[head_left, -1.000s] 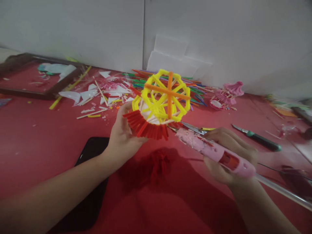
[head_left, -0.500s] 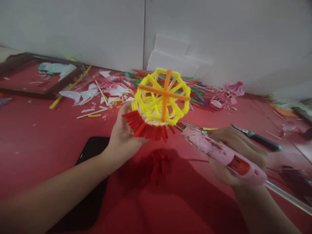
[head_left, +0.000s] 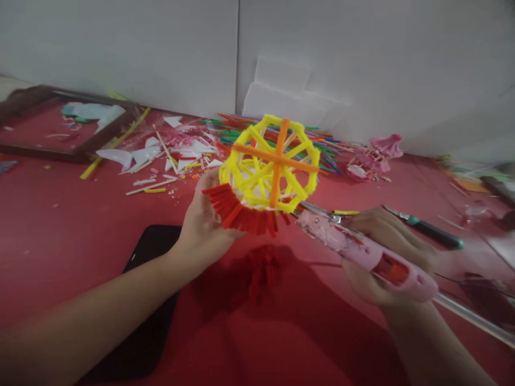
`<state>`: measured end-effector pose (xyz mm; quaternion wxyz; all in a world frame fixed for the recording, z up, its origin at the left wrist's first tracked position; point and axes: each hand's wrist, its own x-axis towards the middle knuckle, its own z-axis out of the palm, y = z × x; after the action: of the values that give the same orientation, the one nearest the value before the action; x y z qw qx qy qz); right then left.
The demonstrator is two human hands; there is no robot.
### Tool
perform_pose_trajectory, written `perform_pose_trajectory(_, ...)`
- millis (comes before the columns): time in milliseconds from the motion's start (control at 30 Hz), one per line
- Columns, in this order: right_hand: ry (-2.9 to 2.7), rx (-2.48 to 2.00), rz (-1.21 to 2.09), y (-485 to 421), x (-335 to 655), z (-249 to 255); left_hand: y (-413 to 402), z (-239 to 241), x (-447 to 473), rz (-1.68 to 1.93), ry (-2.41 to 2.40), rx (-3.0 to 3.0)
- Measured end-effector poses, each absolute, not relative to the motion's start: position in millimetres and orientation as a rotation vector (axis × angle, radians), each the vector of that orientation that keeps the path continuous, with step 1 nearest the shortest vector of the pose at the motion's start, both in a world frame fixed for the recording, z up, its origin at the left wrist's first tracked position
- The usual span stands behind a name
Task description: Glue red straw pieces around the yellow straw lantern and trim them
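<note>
Person's L hand [head_left: 207, 225] holds a yellow craft piece [head_left: 278, 158] by its lower L side, up off the red counter [head_left: 80, 241] nr mid-scene. L grip is curled & closed on the piece; some fingers are hidden behind it, so can't tell exactly where they press. Piece has a wheel-like face w/ yellow spokes & an orange cross, plus a red fringe [head_left: 239, 212] along its near edge.

R hand [head_left: 390, 236] is wrapped round a pink glue gun [head_left: 362, 249], grip closed on the body; trigger finger's out of sight. Gun's nozzle points far-L, right at the lower R rim of the piece; can't tell if touching. Clear glue stick [head_left: 478, 319] sticks out the rear. Gun casing's stained & blurry, any lettering unreadable.

Under the piece, red bits [head_left: 263, 273] lie in shadow on the counter. Black phone-like slab [head_left: 148, 246] is partly under the L forearm. Scissors [head_left: 322, 210] lie just beyond the nozzle, knife w/ green-&-black handle [head_left: 434, 231] to the R. Far side, L to R: dark frame [head_left: 48, 153], white & pink scraps [head_left: 145, 155], coloured stems [head_left: 325, 155], pink model [head_left: 380, 153].
</note>
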<state>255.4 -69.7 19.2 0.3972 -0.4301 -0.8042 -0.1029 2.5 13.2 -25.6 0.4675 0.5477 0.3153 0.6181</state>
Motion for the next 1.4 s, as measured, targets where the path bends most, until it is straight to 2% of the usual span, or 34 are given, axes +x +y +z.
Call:
perform_pose_trajectory(367,-2.022,-1.104,-0.245,-69.9,256.3,17.4,19.7,-41.6,0.7,1.554,0.644,1.455)
perform_pose_trajectory(867,-2.074,-1.057,-0.303,-66.0,265.4,16.1,10.0,-19.3,4.9,1.521,0.866,1.296)
perform_pose_trajectory(1167,-2.341,-1.627,-0.287,-59.0,275.0,5.0,19.4,-20.8,2.4,1.502,0.912,1.189)
perform_pose_trajectory(1267,-2.413,-1.733,-0.211,-58.1,278.1,-8.7,20.3,-22.8,0.9,1.504,0.936,1.184)
perform_pose_trajectory(1400,-2.397,-1.823,-0.294,-61.0,273.4,-12.3,17.6,-21.6,2.8,1.504,0.945,1.203)
